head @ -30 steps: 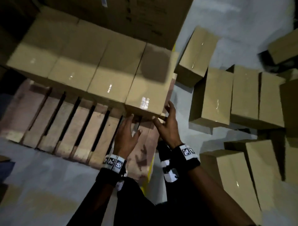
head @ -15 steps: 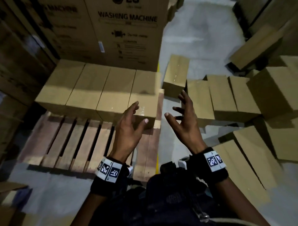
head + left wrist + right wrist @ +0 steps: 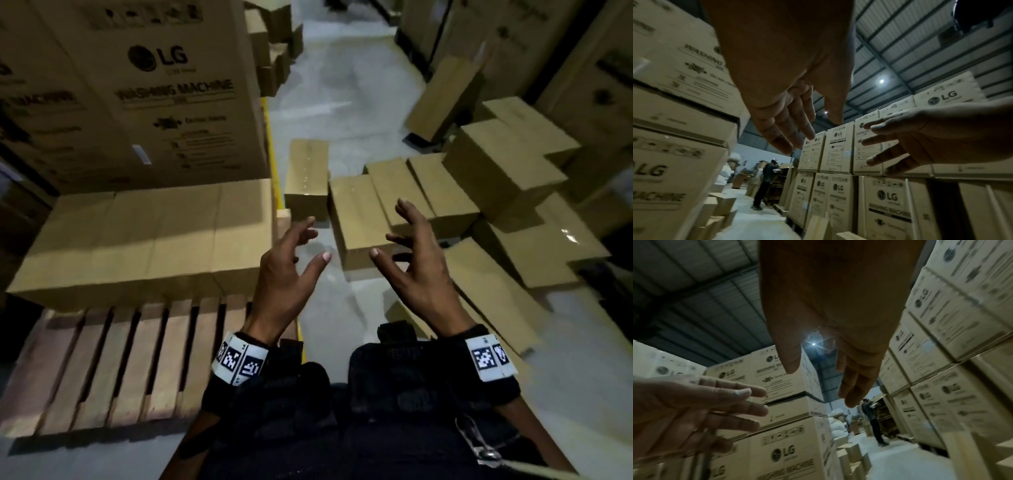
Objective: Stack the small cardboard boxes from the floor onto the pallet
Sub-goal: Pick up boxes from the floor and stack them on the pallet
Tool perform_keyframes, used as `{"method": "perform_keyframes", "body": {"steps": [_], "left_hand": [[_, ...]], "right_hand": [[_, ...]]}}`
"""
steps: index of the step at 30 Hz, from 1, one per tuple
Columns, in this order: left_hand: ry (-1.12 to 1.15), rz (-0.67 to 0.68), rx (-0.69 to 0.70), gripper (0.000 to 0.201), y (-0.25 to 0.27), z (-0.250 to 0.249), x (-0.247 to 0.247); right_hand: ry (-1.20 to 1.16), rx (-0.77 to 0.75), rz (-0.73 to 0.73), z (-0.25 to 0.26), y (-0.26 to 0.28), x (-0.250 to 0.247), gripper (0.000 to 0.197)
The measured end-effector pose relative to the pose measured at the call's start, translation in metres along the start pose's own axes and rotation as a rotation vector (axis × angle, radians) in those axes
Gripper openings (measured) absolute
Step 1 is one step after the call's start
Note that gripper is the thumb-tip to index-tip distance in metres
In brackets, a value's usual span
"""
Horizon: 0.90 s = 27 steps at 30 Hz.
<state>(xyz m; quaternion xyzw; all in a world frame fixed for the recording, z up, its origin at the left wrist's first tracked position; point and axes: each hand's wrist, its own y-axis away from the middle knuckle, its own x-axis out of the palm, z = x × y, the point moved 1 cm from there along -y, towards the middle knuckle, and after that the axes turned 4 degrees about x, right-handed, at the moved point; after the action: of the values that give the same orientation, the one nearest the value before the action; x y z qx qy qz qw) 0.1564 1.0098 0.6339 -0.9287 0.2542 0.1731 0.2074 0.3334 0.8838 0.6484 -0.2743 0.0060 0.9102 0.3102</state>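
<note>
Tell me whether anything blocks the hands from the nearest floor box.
Nothing visible does. The left hand and right hand hover open and empty, with only bare floor before the nearest floor box.

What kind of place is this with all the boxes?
Most likely a warehouse. Tall stacks of washing machine cartons rise under a metal roof, and small boxes lie on the floor beside a wooden pallet.
</note>
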Motion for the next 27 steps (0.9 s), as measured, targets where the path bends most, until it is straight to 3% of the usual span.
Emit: {"method": "perform_keyframes", "body": {"steps": [6, 11, 19, 27], "left_hand": [[0.123, 0.149, 0.064, 0.055, -0.002, -0.052, 0.12], [0.165, 0.31, 0.136, 0.054, -0.015, -0.087, 0.177], [0.145, 0.505, 0.161, 0.054, -0.067, -0.081, 0.264], [0.179, 0.67, -0.005, 0.055, -0.102, -0.043, 0.365]], "right_hand": [[0.051, 0.082, -0.16, -0.063, 0.034, -0.117, 0.075], [0.006, 0.177, -0.305, -0.096, 0.054, -0.174, 0.074], [0.007, 0.323, -0.43, -0.161, 0.042, -0.212, 0.074], [0.076, 0.539, -0.343, -0.24, 0.023, -0.228, 0.073]]}}
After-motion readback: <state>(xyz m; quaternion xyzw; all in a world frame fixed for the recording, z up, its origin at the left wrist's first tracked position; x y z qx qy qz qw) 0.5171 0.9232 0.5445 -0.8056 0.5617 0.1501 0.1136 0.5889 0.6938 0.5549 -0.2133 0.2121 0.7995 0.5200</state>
